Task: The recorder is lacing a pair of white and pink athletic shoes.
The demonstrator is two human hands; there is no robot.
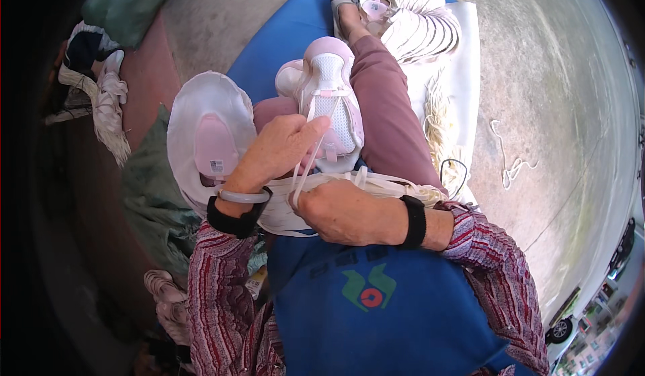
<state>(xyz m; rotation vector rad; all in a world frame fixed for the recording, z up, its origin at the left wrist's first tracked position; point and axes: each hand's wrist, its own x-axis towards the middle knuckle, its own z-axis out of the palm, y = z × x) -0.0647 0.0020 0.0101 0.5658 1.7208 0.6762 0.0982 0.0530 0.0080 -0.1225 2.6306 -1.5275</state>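
A white and pink shoe upper (329,94) with a mesh tongue lies on my lap, toe end toward me. A white shoelace (304,178) runs from its eyelet area down between my hands. My left hand (289,144) is closed at the upper's left edge with the lace at its fingers; its fingertips are partly hidden. My right hand (336,208), closed in a fist below the upper, grips the lower part of the lace, which loops out at its thumb side. Left of my left hand rests a white shoe piece (211,124) with a pink insole-shaped patch.
A bundle of cream laces (437,121) lies along my right leg. Beyond it, by my foot, is a stack of white shoe uppers (423,23) on a white sheet. A loose lace (510,164) lies on the concrete floor. Finished-looking shoe parts (111,94) hang at the far left.
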